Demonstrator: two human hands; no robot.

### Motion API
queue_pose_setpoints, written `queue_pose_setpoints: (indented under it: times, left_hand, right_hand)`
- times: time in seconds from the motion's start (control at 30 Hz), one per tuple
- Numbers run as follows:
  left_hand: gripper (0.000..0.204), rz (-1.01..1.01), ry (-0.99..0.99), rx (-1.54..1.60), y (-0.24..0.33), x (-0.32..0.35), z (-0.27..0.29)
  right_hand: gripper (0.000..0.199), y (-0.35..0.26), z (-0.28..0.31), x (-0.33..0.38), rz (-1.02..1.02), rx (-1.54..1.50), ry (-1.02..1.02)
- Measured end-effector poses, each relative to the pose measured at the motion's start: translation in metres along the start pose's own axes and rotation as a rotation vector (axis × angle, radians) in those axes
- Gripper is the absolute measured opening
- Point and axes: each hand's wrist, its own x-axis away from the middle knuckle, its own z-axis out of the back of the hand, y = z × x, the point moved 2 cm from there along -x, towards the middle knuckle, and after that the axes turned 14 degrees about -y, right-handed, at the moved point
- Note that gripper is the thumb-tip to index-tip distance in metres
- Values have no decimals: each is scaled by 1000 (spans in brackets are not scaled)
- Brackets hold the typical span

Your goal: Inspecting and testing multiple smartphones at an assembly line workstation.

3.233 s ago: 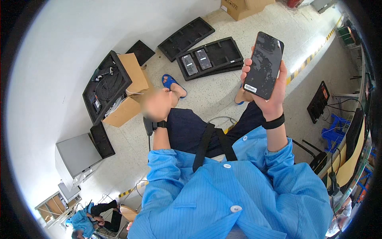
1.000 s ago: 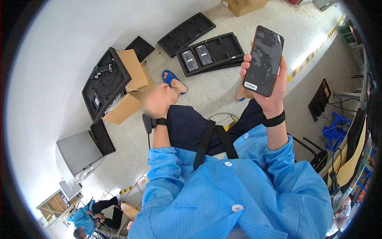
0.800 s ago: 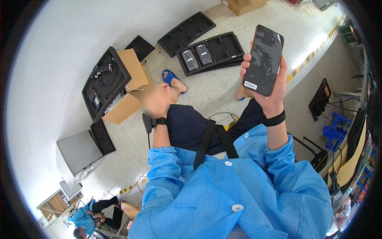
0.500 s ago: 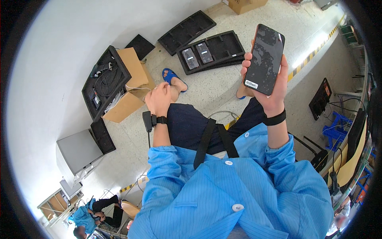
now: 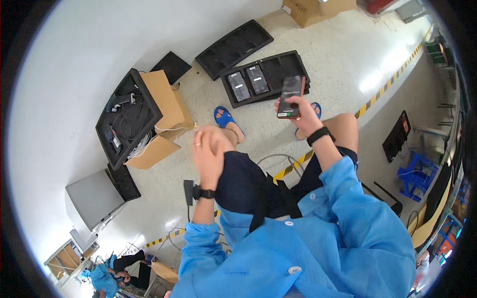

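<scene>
1. Phone [image 5: 290,96], dark and slim, sits right of centre in the upper half of the frame, gripped in the right hand [image 5: 304,110], fingers wrapped round its lower end.
2. Just behind it lies a black tray [image 5: 283,67] on the floor, with two more phones [image 5: 248,82] in its left slots.
3. Left hand [image 5: 208,151] hovers near centre frame, fingers loosely open, holding nothing, a ring on one finger and a black watch [image 5: 204,192] at the wrist.
4. Upper left: a cardboard box [image 5: 164,116] with a black tray of cables [image 5: 126,116] leaning on it.
5. A blue sandal [image 5: 227,119] shows between the box and the hands.
6. Another black tray [image 5: 233,48] lies empty at top centre.
</scene>
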Motion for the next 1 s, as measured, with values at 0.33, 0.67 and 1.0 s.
queue_pose_setpoints:
  times: [0.33, 0.67, 1.0]
  left_hand:
    - [24, 192, -272, -7, 17, -86, 18]
    - [22, 417, -390, 58, -15, -160, 32]
    - [22, 355, -452, 96, -4, -189, 40]
  right_hand:
    - [43, 30, 20, -319, 74, 326, 245]
    - [59, 66, 112, -551, -119, 460, 266]
    - [15, 42, 121, -414, -185, 583, 141]
